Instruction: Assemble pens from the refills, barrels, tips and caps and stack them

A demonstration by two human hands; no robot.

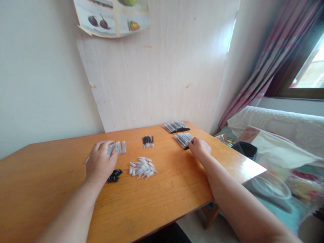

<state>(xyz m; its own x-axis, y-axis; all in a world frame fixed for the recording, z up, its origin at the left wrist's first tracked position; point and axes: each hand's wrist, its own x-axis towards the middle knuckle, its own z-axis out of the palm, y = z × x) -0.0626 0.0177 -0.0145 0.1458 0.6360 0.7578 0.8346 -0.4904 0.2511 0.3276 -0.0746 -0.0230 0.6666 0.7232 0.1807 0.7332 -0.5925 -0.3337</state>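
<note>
My left hand (101, 160) is over a row of clear plastic tubes (121, 147), its fingers curled and thumb bent around the tubes nearest it; the palm side is hidden. Just below it lies a small heap of black caps (115, 176). My right hand (200, 147) reaches the near end of a row of clear tubes with black ends (182, 139), fingertips pinched at the last tube. Between the hands lie a loose pile of small white pointed pieces (143, 167) and a neat row of thin black sticks with pale lower ends (148, 141).
Another bundle of black-ended tubes (176, 126) lies at the back of the wooden table (162, 195), near the wall board (157, 84). Right of the table are a dark bin (245, 150), a clear round container (272, 186) and cloth-covered furniture (280, 125).
</note>
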